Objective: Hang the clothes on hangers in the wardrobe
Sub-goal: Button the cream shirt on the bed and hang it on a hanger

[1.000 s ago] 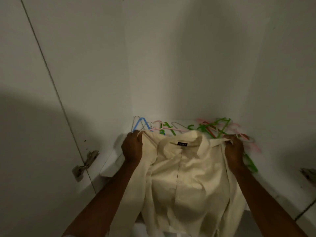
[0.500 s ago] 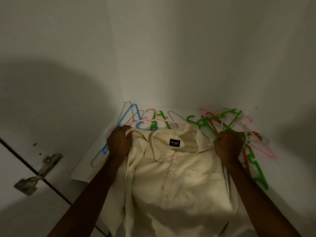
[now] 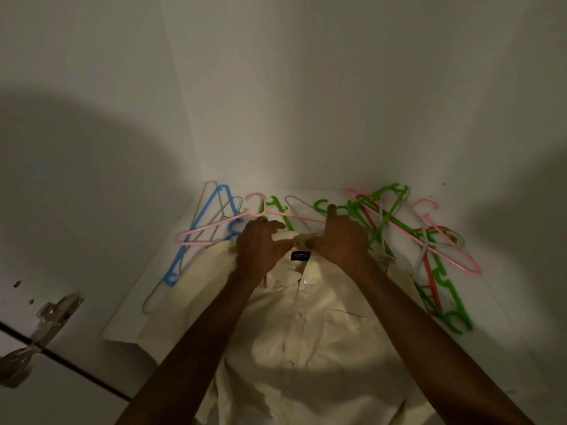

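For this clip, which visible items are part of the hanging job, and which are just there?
Job: cream shirt; pink hanger; blue hanger; green hangers; left hand and right hand at the collar.

Just there: door hinge; wardrobe shelf.

White shelf (image 3: 159, 289) bears cream shirt (image 3: 310, 329) and scattered hangers (image 3: 395, 222)

A small black label (image 3: 300, 256) sits inside the collar of the cream shirt (image 3: 310, 326), between the two hands. Its pale lettering is too small and blurred to read. No other text shows.
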Motion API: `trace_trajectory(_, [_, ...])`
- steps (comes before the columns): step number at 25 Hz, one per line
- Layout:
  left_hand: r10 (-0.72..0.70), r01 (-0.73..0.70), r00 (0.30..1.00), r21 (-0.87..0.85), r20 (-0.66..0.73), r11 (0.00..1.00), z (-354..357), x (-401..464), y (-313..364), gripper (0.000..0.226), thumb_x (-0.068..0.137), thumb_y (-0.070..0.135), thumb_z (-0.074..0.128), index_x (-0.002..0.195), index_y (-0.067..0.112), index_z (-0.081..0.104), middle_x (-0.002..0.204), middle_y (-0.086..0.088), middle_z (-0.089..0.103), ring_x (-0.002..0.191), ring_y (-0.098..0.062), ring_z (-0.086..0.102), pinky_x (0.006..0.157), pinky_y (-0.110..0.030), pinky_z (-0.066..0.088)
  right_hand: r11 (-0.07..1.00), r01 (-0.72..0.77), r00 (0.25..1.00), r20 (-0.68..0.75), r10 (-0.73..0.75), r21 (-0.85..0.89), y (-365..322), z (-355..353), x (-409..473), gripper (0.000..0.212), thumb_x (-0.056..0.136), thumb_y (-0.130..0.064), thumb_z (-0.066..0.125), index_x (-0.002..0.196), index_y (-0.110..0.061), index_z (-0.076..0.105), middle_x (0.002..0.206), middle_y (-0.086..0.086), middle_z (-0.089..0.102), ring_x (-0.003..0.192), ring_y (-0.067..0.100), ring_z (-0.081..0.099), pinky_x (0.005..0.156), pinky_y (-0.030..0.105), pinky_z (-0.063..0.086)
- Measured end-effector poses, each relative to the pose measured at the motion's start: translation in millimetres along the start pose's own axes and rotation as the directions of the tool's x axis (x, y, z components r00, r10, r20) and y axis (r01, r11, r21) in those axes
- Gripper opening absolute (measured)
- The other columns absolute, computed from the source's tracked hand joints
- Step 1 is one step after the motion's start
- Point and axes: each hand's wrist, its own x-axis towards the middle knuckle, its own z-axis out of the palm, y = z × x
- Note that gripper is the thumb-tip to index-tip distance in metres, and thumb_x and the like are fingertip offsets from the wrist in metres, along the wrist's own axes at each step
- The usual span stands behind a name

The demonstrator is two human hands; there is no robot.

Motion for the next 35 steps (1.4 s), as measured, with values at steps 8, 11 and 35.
trace_trajectory(8, [-0.159, 0.166, 0.986, -0.510, 0.058, 0.844, 17.2, 1.7, -28.0, 0.020, 0.081, 0.033, 0.085, 0.097, 0.021, 0.082, 0.091, 0.010, 0.077, 0.087, -0.004, 0.071, 0.087, -0.038, 0.058, 0.041, -0.520, 0.838, 0.500, 0.221, 0.853, 81.3, -17.4, 4.5, 0.047, 0.088, 0.021, 0.039, 0.124, 0.000, 0.061, 0.099, 0.021, 0.063, 0.081, 0.030, 0.064, 0.052, 0.036, 0.062])
trace_trajectory(11, [-0.177, 0.165, 0.983, -0.652, 0.048, 0.740, 19.3, 4.9, -30.7, 0.017, 0.082, 0.024, 0.085, 0.098, 0.019, 0.082, 0.092, 0.005, 0.078, 0.090, -0.012, 0.074, 0.090, -0.044, 0.059, -0.165, -0.617, 0.765, 0.636, 0.102, 0.769, 97.9, -13.8, -14.5, 0.051, 0.074, 0.017, 0.039, 0.114, -0.002, 0.065, 0.105, 0.018, 0.068, 0.092, 0.033, 0.065, 0.058, 0.040, 0.063])
trace_trajectory(35, [-0.059, -0.027, 0.935, -0.237, -0.350, 0.971, 23.1, -3.0, -36.1, 0.015, 0.085, 0.036, 0.075, 0.094, 0.024, 0.080, 0.085, 0.003, 0.069, 0.080, -0.018, 0.065, 0.074, -0.031, 0.052, 0.908, 0.282, 0.938, 0.110, -0.328, 0.310, -34.7, 86.6, 172.7, 0.025, 0.082, -0.027, 0.083, 0.103, -0.018, 0.076, 0.092, -0.002, 0.066, 0.089, 0.020, 0.064, 0.072, 0.030, 0.044])
